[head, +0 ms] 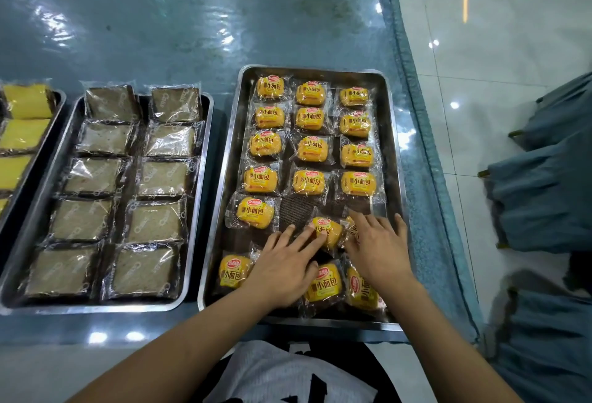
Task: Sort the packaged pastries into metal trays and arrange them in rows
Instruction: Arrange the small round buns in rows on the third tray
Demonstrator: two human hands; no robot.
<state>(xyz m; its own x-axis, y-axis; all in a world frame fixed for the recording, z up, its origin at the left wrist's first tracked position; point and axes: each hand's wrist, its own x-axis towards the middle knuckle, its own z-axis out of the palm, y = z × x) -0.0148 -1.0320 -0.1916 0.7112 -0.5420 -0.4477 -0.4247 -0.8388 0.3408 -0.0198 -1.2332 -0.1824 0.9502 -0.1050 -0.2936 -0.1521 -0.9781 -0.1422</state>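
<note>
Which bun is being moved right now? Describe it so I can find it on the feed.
Look at the right-hand metal tray, the one full of yellow packaged buns. In its fifth row, middle column, sits one yellow bun lying crooked, between the left hand and right hand. It alone has fingertips resting on it.

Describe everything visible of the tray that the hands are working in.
The right tray is a shallow rectangular pan of shiny metal with rounded corners and a dark mesh liner. It sits on the blue plastic-covered table, beside a tray of brown pastries. Yellow buns fill it in three columns; the near rows are uneven. The left hand and right hand rest on buns near its front.
</note>
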